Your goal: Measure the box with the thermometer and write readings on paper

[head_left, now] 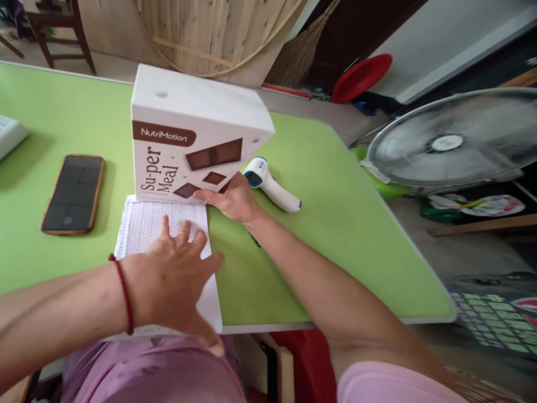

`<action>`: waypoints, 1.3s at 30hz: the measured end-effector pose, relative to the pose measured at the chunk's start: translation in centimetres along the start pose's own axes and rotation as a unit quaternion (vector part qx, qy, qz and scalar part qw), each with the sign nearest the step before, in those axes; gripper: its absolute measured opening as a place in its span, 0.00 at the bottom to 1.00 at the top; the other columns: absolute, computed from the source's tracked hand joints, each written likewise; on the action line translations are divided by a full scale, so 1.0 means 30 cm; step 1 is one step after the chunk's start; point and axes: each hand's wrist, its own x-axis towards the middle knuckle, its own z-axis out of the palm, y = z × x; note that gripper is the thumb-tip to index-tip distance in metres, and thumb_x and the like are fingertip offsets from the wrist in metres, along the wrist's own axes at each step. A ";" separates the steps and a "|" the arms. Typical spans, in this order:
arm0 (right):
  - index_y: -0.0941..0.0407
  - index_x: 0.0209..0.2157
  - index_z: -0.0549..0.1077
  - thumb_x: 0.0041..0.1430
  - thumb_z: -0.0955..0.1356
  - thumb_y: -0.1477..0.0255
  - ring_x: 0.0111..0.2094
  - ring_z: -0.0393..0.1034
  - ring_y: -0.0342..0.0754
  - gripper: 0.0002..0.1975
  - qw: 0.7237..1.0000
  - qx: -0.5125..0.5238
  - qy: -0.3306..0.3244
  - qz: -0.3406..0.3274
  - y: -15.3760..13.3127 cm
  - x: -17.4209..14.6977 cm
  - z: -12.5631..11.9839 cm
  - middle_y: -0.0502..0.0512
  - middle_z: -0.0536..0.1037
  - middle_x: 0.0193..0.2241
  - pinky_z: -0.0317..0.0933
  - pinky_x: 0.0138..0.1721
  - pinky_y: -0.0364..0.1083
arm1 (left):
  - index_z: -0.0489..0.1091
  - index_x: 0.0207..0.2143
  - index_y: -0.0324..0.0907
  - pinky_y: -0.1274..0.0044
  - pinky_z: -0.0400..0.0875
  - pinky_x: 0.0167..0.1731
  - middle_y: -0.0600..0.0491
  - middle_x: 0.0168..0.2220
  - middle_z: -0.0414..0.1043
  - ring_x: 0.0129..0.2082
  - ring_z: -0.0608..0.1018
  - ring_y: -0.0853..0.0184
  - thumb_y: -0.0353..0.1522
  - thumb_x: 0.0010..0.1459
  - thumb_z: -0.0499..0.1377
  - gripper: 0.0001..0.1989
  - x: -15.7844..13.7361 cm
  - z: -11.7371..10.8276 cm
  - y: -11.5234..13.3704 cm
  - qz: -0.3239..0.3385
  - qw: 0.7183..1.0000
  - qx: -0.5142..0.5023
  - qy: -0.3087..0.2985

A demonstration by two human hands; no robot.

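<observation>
A white cardboard box [201, 103] printed "NutriMotion Su-per Meal" stands on edge over the far end of a white sheet of paper [145, 218] covered in small rows of marks. My right hand [235, 198] grips the box at its lower right corner, thumb on the printed face and fingers out of sight behind it. Over the paper, my left hand [176, 274] has its fingers spread and holds nothing; whether it presses on the sheet I cannot tell. A red cord bracelet circles my left wrist. Just right of the box lies a white and blue infrared thermometer [272, 184].
The green table [348, 246] ends in a pale edge close to my lap. A phone [74, 193] in a brown case lies left of the paper, and part of a white object [10, 134] shows at the far left. A fan [448, 143] stands past the table's right side.
</observation>
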 end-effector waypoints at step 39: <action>0.54 0.41 0.72 0.43 0.76 0.48 0.46 0.77 0.58 0.30 0.999 0.036 -0.019 0.024 0.069 0.009 -0.008 0.58 0.82 0.43 0.72 0.48 0.59 | 0.58 0.66 0.37 0.43 0.38 0.64 0.37 0.69 0.50 0.69 0.50 0.42 0.66 0.53 0.51 0.52 0.033 0.188 -0.147 0.034 0.981 0.036 0.189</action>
